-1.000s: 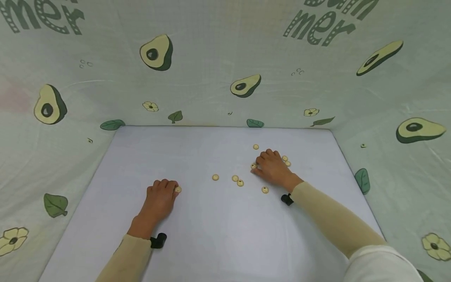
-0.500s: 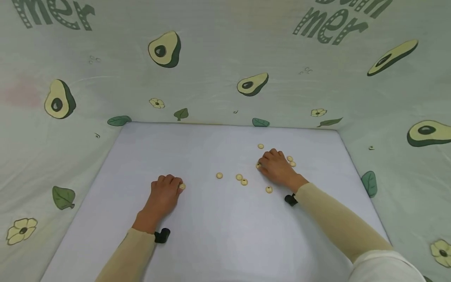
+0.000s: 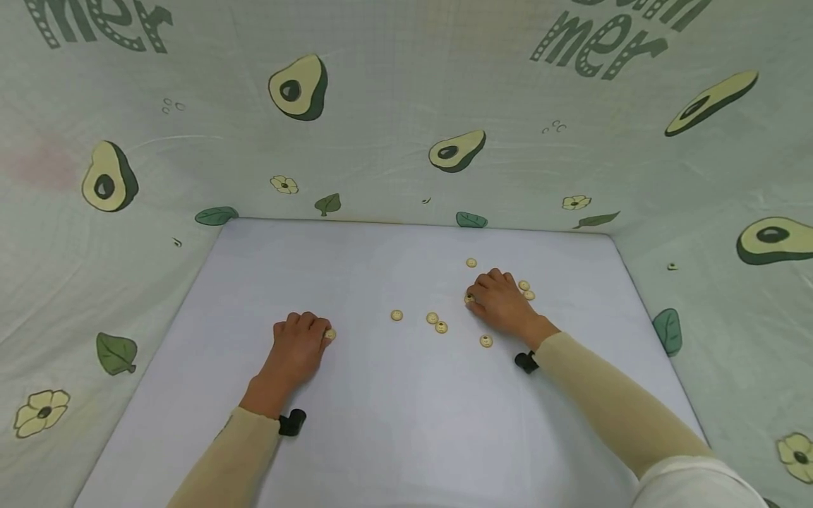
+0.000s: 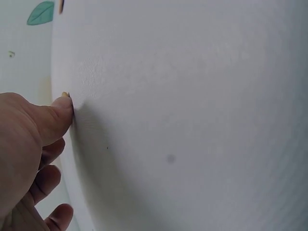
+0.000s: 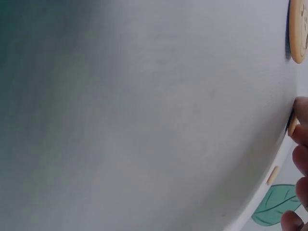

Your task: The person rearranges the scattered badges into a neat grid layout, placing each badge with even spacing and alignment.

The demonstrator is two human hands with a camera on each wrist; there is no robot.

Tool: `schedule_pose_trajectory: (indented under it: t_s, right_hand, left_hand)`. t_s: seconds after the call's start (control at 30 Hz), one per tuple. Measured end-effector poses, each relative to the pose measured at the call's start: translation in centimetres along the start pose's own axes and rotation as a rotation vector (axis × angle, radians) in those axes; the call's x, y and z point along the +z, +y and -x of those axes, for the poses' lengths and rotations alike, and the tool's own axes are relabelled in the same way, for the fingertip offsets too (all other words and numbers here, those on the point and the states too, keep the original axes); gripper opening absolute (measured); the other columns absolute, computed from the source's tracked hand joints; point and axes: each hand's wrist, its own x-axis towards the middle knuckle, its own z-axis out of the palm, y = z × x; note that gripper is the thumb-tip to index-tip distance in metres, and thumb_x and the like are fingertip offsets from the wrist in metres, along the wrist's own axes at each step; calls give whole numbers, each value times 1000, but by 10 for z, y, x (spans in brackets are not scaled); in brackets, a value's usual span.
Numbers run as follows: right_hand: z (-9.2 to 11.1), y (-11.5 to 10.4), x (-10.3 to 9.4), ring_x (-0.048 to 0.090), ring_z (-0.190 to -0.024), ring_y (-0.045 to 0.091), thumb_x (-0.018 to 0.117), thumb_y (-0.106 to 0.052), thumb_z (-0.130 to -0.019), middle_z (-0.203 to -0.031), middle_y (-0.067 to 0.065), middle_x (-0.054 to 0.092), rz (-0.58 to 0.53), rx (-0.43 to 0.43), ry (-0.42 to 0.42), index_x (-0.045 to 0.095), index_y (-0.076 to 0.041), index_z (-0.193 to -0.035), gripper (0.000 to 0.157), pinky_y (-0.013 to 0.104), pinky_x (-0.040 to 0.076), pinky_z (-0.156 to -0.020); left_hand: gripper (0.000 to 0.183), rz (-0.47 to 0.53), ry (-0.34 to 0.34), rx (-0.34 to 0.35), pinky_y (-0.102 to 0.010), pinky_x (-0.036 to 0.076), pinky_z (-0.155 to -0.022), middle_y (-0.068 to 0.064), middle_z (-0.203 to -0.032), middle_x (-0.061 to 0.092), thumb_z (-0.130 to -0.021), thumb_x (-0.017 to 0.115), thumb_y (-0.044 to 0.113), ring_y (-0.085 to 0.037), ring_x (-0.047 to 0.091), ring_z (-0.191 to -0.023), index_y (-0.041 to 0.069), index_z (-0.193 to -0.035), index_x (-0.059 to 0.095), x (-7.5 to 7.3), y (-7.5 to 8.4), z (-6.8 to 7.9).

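Discs point(image 3: 396, 315) — small, round, pale yellow — lie across the middle and right side of the white bench point(image 3: 381, 423). Left hand point(image 3: 298, 349): grip clamped on one disc at the thumb tip, between the bench's left edge and its middle. Right hand point(image 3: 504, 303): grip clamped on another, thumb and finger together, right of the middle. One disc sits toward the far edge; two sit close together — between the right hand and the right edge.
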Motion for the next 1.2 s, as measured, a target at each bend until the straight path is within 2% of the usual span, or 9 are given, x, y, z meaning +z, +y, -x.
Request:
schedule_pose_trajectory:
  t_s: [0.1, 0.4, 0.8, 1.07, 1.2]
  right_hand:
    - [0, 1, 1, 51, -108, 29, 71, -30, -103, -114, 8, 67, 3, -6, 6, 74, -9, -115, 24, 49, 42, -96]
    - [1, 3, -3, 52, -111, 32, 71, -35, -102, -118, 11, 65, -5, 37, -15, 71, -5, -121, 36, 51, 40, -99]
    - [-2, 6, -2, 53, -107, 29, 72, -33, -102, -114, 8, 68, 21, 4, -8, 74, -8, -115, 28, 50, 41, -96]
    - [0, 7, 0, 53, -104, 28, 75, -30, -100, -109, 6, 69, -5, -27, 24, 78, -10, -110, 22, 50, 41, -92]
    - [0, 7, 1, 53, -104, 27, 73, -30, -101, -108, 6, 69, -12, -14, 15, 78, -11, -109, 22, 48, 41, -93]
  left_hand:
    - [22, -10, 3, 13, -62, 46, -87, -15, -106, 63, -96, 79, 15, -38, 56, -101, 6, -111, 66, 0, 0, -1]
    - [18, -10, 6, 28, -60, 45, -84, -15, -103, 62, -101, 73, 18, -37, 55, -96, 6, -108, 62, 2, 1, 2]
    - [22, -3, -8, 6, -59, 47, -83, -15, -104, 61, -99, 75, 16, -37, 54, -96, 4, -112, 62, 0, 4, 3]
    - [22, -3, -5, 2, -60, 48, -83, -15, -103, 61, -99, 75, 15, -37, 54, -96, 4, -113, 62, -2, 5, 3]
    - [21, 1, -18, 2, -59, 49, -83, -14, -102, 61, -100, 74, 15, -37, 54, -96, 4, -113, 63, -2, 7, 2]
